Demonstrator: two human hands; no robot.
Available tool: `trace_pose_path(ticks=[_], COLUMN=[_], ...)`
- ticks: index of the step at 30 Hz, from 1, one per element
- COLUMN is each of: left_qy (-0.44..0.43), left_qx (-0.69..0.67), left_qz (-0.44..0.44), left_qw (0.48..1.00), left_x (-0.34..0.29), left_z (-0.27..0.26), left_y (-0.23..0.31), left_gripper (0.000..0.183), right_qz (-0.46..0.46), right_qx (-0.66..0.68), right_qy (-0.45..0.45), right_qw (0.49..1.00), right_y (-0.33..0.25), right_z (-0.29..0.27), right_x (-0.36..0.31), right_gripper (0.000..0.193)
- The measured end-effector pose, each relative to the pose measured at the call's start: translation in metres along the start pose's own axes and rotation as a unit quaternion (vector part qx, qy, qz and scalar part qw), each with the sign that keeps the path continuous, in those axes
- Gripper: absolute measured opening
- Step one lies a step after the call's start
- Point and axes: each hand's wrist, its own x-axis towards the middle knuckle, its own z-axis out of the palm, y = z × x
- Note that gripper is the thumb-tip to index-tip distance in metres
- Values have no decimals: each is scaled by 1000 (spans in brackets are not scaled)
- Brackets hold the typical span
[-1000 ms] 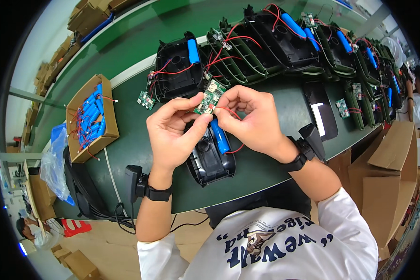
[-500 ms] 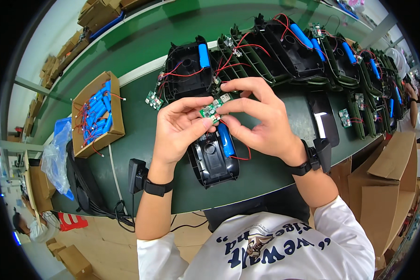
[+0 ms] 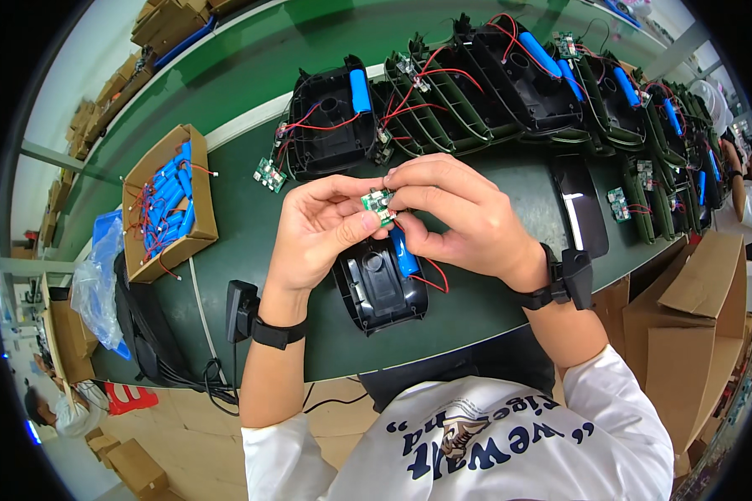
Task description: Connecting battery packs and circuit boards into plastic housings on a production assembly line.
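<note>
Between my hands is a small green circuit board (image 3: 378,204). My left hand (image 3: 313,230) pinches its left side with the thumb on top, and my right hand (image 3: 464,213) closes its fingertips over the right end, hiding that part. Just below them on the table lies a black plastic housing (image 3: 382,299). A blue cylindrical battery (image 3: 404,252) rests at its right side, with a red wire (image 3: 441,280) looping out from it. Another open black housing (image 3: 330,125) with a blue battery lies beyond my hands, and a loose-hanging circuit board (image 3: 269,175) sits at its left.
A cardboard box (image 3: 204,230) of blue wired batteries stands at left, beside a plastic bag (image 3: 100,288) and black cables (image 3: 163,351). More black housings (image 3: 535,92) line the table's far right. A dark phone-like slab (image 3: 583,209) lies at right, near a large carton (image 3: 681,334).
My right fingers have drawn in over the board's right end, covering the metal connector that showed before. The view has shifted slightly.
</note>
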Motion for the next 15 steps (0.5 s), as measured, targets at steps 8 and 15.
trace_pose_path(ticks=[8,15], left_qy=[-12,-6], left_qx=[-7,5], left_qz=[-25,-23], left_qw=[1000,1000], left_x=[0,-1], left_z=[-6,-6], left_y=[-2,4], left_gripper=[36,33], right_qz=[9,-11], right_qx=[-13,-25], right_qy=[5,10], right_qw=[1000,1000], right_y=[-4,-5], right_z=[4,4], right_x=[-3,-1], right_gripper=[29,26])
